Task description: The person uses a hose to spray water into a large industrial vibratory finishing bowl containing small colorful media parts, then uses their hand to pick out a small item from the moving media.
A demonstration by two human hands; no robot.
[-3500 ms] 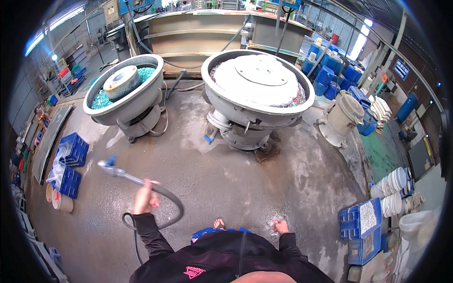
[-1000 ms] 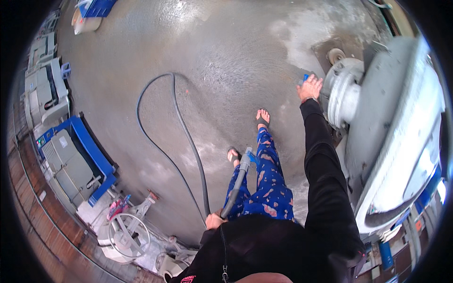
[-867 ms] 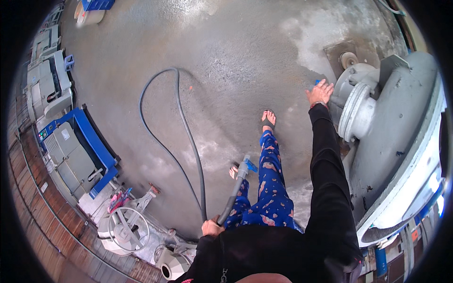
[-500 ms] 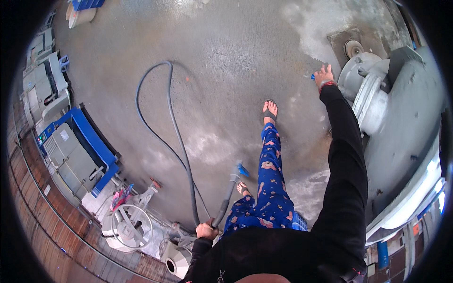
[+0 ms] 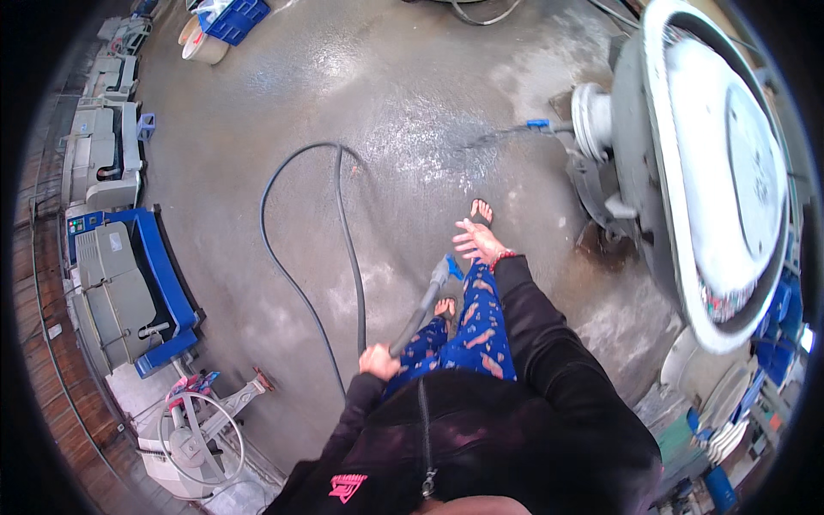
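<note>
My left hand is closed around a grey hose, low in front of me. Its thicker end piece points away from me, with a blue part at the tip. My right hand is held out over my legs with its fingers spread and nothing in them. Beyond it, a large grey round drum stands on the right, its wide opening filled with something white. A blue valve handle sits on a short pipe by the drum, and dark liquid streams from there.
Along the left stand several grey machines, one with a blue frame. A large handwheel is at the lower left. A blue crate and a pale bucket stand at the far left on a wet concrete floor.
My right hand has drawn back from beside the blue valve toward my body. Liquid now streams out there. My left hand keeps hold of the hose, and the whole view has shifted.
</note>
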